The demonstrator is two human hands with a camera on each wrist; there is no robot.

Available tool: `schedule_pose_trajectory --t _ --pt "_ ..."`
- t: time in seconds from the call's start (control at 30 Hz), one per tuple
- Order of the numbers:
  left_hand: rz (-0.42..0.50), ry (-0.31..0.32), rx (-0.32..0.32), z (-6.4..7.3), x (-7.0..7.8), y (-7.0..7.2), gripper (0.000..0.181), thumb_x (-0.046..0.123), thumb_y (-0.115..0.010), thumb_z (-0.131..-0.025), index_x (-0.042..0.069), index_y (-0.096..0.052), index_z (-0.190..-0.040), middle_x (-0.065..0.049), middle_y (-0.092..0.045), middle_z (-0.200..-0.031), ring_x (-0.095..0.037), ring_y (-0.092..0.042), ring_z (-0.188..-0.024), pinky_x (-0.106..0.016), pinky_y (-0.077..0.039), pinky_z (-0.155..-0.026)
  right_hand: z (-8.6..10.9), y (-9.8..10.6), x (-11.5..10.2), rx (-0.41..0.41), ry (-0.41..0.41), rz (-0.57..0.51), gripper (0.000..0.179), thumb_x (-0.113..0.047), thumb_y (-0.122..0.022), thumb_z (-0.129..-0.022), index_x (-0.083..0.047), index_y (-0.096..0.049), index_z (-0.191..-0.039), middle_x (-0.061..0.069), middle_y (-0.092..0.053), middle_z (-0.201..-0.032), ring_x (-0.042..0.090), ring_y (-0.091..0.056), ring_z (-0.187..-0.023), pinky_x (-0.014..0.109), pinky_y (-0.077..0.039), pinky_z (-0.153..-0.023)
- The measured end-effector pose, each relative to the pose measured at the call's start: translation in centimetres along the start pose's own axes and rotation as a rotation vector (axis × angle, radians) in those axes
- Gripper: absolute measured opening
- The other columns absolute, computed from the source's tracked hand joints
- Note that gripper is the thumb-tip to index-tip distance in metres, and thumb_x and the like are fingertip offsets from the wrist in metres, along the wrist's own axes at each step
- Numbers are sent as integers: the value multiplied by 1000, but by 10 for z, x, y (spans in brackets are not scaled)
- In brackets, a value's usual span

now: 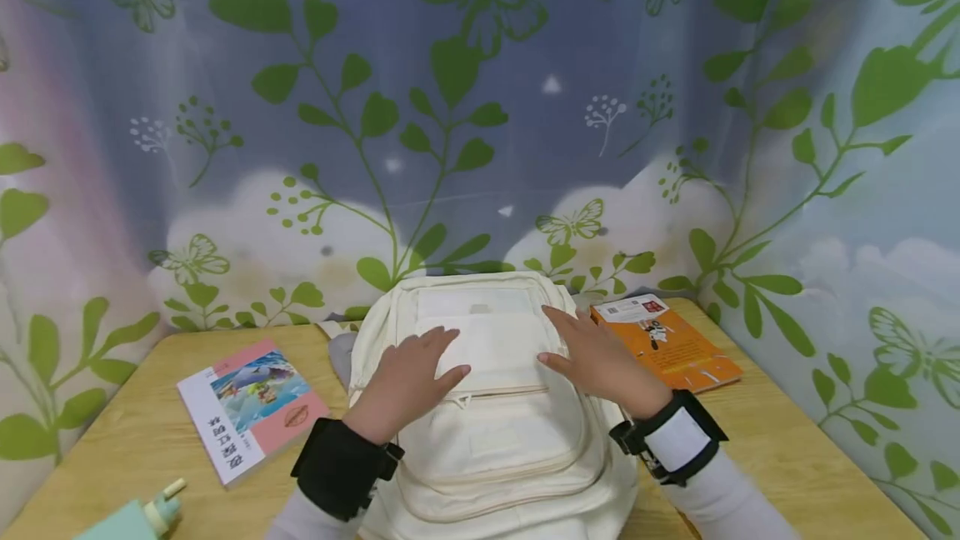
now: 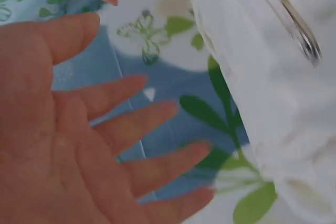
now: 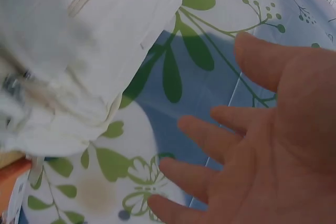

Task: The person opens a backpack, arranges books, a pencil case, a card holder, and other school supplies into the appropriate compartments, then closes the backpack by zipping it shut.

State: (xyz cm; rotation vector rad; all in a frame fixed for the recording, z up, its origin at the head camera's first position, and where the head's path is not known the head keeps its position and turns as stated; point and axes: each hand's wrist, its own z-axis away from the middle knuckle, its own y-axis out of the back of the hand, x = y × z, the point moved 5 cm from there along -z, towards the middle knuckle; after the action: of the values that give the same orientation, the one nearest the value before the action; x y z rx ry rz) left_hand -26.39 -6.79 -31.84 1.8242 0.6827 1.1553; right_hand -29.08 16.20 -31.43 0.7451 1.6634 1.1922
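A cream-white backpack [image 1: 517, 432] lies on the table in the middle of the head view, its zipped front pockets facing up. Above its left side hovers my left hand [image 1: 401, 377], fingers spread. My right hand [image 1: 600, 361] is over the right side, thumb and fingers apart. Both wrist views show the palms of the left hand [image 2: 94, 135] and right hand [image 3: 252, 140] with nothing in them. A gap shows between the fingers and the backpack's white fabric [image 2: 252, 51] in the left wrist view. A metal zip pull [image 2: 307, 43] hangs on it.
Left of the backpack lies a pink and white book [image 1: 255, 407]. An orange book [image 1: 663, 340] is at the right, close to the backpack. A mint-green bottle [image 1: 135, 519] sits at the near left of the wooden table [image 1: 787, 448]. A patterned curtain [image 1: 480, 107] hangs behind.
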Motion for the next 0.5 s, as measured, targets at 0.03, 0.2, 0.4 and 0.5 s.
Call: schedule_pose_trajectory --t 0.03,0.2,0.4,0.5 --pt "20 -15 -31 -1 2 -2 49 28 -61 -104 4 -53 -145 -20 -52 -147 -43 -48 -135 -57 -34 -112 3 2 4 -23 2 -13 66 -26 -61 -104 -1 -32 -157 27 -44 -152 52 -40 -138 65 -36 -107" --pt "20 -148 -148 -12 22 -11 35 24 -59 -105 4 -63 -134 -15 -63 -133 -34 -58 -126 -48 -45 -105 18 9 26 -113 26 -55 49 -10 -59 -103 4 -44 -148 26 -60 -136 39 -65 -111 45 -55 -81" --pt "41 -358 -337 -44 61 -37 27 18 -57 -106 10 -70 -128 -4 -69 -127 -19 -63 -118 -31 -49 -99 15 1 53 -204 68 2 23 0 -63 -98 4 -65 -120 18 -67 -120 37 -63 -112 49 -53 -92" --pt "3 -453 -414 -60 79 -56 26 16 -56 -106 10 -72 -126 -1 -71 -124 -12 -65 -112 -23 -49 -93 7 -9 65 -275 54 33 20 -2 -66 -96 3 -66 -116 16 -66 -117 32 -64 -105 46 -53 -91"
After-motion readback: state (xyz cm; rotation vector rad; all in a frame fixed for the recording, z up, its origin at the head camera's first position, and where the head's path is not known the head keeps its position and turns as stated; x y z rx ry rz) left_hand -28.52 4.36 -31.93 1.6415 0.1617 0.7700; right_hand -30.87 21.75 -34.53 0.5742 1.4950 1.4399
